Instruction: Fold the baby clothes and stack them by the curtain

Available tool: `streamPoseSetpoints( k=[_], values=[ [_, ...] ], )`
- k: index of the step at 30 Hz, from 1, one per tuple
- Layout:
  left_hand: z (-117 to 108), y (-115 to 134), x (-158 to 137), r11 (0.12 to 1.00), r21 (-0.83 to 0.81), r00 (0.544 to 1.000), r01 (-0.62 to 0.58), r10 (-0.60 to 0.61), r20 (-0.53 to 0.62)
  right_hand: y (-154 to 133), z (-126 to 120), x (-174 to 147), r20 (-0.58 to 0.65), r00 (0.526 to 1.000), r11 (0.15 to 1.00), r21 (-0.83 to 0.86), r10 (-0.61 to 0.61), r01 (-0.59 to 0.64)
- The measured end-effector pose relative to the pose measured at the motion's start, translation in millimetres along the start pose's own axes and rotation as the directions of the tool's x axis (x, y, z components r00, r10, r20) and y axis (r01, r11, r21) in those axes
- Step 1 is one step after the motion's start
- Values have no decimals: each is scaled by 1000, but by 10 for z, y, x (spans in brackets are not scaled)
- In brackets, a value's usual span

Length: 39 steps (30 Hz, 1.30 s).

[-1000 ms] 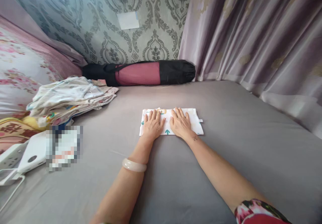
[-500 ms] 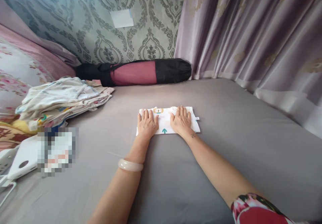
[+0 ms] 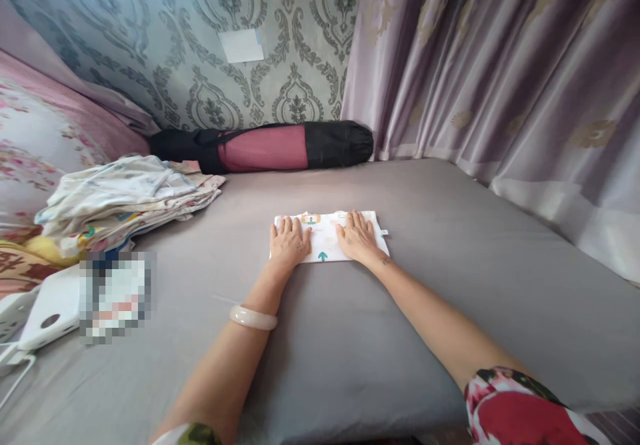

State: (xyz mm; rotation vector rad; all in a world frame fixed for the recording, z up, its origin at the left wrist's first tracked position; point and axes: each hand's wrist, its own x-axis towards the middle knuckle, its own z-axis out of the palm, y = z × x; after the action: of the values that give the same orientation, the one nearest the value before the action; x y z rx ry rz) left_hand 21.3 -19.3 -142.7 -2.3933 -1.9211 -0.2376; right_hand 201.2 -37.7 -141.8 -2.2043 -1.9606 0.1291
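A white printed cloth, folded into a flat rectangle, lies on the grey bed sheet. It carries small green and yellow figures, and a little white tag sticks out at its right edge. My left hand rests palm down on the cloth's left end, fingers stretched out. On the right end lies my right hand, also flat with its fingers extended. Both palms press on the fabric without gripping it, and they hide parts of its print.
A heap of folded clothes sits at the left. In front of it lie a white device and a blurred-out item. A black and pink rolled bag runs along the wall. Purple curtains hang at the right.
The camera view has shifted slightly. Both hands stay flat on the folded cloth, with no clear change in the cloth itself.
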Motion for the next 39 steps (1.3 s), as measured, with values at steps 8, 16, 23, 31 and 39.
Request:
streamPoseSetpoints(
  k=[8, 16, 23, 31, 39],
  values=[
    [-52, -258, 64, 994, 32, 994, -103, 102, 30, 455, -144, -103, -23, 991, 984, -127, -131, 127],
    [36, -291, 58, 995, 1, 993, -96, 96, 71, 524, -18, -90, -20, 991, 984, -118, -136, 132],
    [-106, -305, 140, 986, 32, 985, -166, 164, 53, 502, -140, -58, -27, 985, 976, -142, -169, 164],
    [-424, -313, 652, 983, 112, 944, -146, 105, 314, 487, -418, 385, 42, 983, 966, -183, -177, 182],
    [-493, -327, 1076, 989, 58, 849, -138, 88, 521, 437, -603, 791, 333, 939, 982, -130, -88, 138]
  ],
)
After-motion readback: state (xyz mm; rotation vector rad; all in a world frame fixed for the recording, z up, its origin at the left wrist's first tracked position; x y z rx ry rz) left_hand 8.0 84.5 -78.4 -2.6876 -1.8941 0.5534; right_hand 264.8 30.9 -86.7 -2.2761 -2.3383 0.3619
